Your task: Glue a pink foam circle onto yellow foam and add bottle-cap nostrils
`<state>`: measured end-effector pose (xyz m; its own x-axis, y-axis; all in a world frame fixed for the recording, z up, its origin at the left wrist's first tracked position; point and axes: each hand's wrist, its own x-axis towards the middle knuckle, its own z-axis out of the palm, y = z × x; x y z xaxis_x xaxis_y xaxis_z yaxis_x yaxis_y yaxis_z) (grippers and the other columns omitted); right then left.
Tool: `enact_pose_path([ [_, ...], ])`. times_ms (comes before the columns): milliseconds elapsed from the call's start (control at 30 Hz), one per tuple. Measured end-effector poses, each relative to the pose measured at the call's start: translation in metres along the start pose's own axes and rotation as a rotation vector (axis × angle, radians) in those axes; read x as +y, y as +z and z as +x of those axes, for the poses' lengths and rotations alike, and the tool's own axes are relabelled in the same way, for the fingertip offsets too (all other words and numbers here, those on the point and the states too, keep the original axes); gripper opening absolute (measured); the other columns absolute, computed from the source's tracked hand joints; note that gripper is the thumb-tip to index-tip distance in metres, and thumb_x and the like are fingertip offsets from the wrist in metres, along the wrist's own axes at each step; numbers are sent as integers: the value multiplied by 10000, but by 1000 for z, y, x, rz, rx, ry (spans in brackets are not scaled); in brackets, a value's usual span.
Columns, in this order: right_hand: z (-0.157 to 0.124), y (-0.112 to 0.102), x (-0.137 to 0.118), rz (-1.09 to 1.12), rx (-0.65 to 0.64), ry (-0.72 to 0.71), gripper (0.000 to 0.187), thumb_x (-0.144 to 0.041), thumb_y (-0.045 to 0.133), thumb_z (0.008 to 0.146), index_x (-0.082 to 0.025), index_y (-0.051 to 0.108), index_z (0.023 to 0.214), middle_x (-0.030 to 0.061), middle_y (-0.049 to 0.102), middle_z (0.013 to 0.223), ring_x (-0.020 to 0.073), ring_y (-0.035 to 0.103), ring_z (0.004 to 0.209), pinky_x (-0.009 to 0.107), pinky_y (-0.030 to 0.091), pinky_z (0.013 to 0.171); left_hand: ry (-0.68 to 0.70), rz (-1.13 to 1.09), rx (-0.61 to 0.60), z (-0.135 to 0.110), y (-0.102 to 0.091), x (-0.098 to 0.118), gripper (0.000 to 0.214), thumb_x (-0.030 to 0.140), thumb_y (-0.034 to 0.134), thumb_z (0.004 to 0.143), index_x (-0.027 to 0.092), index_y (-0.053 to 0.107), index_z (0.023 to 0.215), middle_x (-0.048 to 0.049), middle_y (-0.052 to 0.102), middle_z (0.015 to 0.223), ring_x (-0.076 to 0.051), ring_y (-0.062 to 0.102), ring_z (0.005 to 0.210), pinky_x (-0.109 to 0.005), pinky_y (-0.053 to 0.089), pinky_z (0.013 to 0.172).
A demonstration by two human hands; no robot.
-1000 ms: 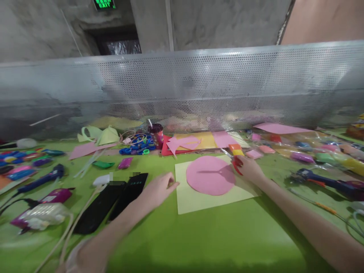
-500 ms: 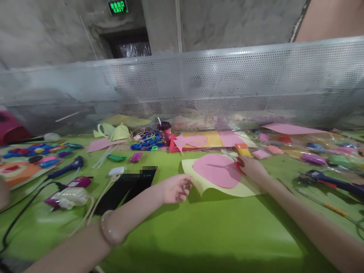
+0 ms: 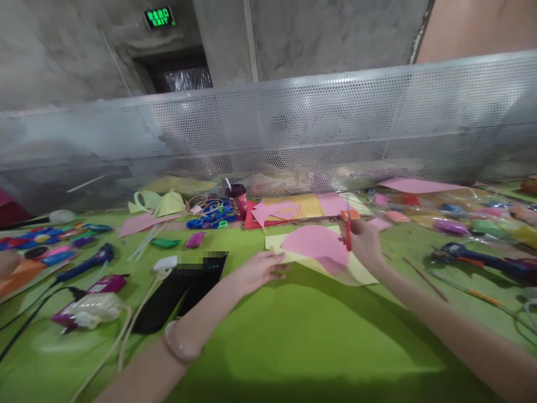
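A pale yellow paper sheet (image 3: 361, 272) lies on the green table (image 3: 302, 341) with a pink paper circle (image 3: 315, 244) on top; both are tilted up off the table. My left hand (image 3: 258, 270) pinches the sheet's near left edge. My right hand (image 3: 364, 240) is closed round red-handled scissors (image 3: 348, 235), held upright at the right side of the pink circle.
Black flat cases (image 3: 180, 291) lie left of my left hand. Glue guns (image 3: 84, 305) and cables sit at the left, another glue gun (image 3: 482, 260) at the right. Coloured paper, blue scissors (image 3: 210, 215) and a cup (image 3: 240, 198) line the perforated metal barrier (image 3: 293, 129).
My left hand has taken the yellow sheet's edge and lifted it with the pink circle. My right hand has raised the scissors from flat on the paper to upright.
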<state>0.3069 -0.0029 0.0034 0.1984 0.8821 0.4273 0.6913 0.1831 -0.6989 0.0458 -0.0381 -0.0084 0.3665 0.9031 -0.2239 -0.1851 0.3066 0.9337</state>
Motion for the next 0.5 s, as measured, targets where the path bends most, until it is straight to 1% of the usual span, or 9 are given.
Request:
enact_pose_path([
  [100, -19, 11, -27, 159, -34, 0, 337, -501, 427, 816, -183, 510, 739, 34, 604, 628, 159, 580, 551, 264, 432, 507, 177, -21, 106, 29, 12, 8, 120, 166, 716, 700, 88, 647, 759, -62, 642, 765, -98, 586, 653, -223, 461, 633],
  [167, -31, 16, -43, 229, -44, -16, 325, -510, 468, 796, -190, 506, 757, 15, 589, 639, 150, 574, 571, 258, 437, 519, 265, -36, 153, 42, 18, 13, 199, 164, 715, 694, 107, 638, 868, -23, 628, 738, -78, 576, 643, -193, 440, 624],
  [233, -43, 17, -55, 361, -97, 4, 323, -519, 522, 768, -197, 500, 755, -2, 568, 639, 138, 553, 562, 250, 425, 511, 383, -20, 203, 48, 22, 16, 424, 168, 726, 672, 149, 587, 1072, 6, 623, 719, -82, 578, 640, -196, 437, 623],
  [267, -50, 17, -61, 445, -145, 41, 325, -522, 541, 760, -201, 494, 743, -16, 543, 613, 130, 534, 543, 245, 415, 501, 445, 13, 212, 49, 22, 16, 523, 170, 731, 659, 168, 550, 1150, 14, 625, 711, -91, 581, 638, -207, 441, 626],
  [300, -57, 18, -65, 517, -197, 93, 335, -531, 546, 757, -204, 485, 729, -31, 514, 582, 121, 514, 522, 241, 406, 496, 497, 62, 211, 49, 22, 16, 570, 173, 733, 650, 176, 536, 1184, 15, 630, 709, -100, 583, 635, -220, 448, 631],
  [333, -65, 19, -68, 577, -254, 146, 348, -542, 553, 750, -205, 475, 717, -43, 493, 554, 111, 487, 496, 237, 396, 487, 526, 122, 200, 48, 21, 15, 549, 175, 730, 646, 172, 561, 1167, 8, 640, 712, -108, 585, 633, -234, 456, 641],
  [367, -73, 20, -70, 625, -303, 198, 361, -550, 572, 732, -205, 469, 710, -54, 475, 535, 103, 468, 473, 233, 380, 469, 524, 181, 187, 47, 20, 15, 475, 179, 720, 650, 161, 608, 1111, -4, 652, 721, -116, 591, 638, -249, 465, 662],
  [433, -88, 24, -72, 679, -441, 272, 376, -534, 633, 688, -202, 458, 693, -65, 465, 524, 95, 464, 459, 226, 361, 451, 449, 243, 176, 43, 18, 14, 298, 184, 686, 679, 150, 685, 974, -28, 680, 748, -131, 612, 663, -273, 474, 726],
  [500, -100, 28, -71, 672, -562, 354, 373, -516, 655, 677, -201, 455, 687, -79, 450, 491, 82, 438, 421, 219, 332, 424, 363, 221, 171, 39, 15, 15, 224, 179, 642, 719, 161, 712, 931, -47, 706, 804, -142, 636, 722, -288, 463, 802],
])
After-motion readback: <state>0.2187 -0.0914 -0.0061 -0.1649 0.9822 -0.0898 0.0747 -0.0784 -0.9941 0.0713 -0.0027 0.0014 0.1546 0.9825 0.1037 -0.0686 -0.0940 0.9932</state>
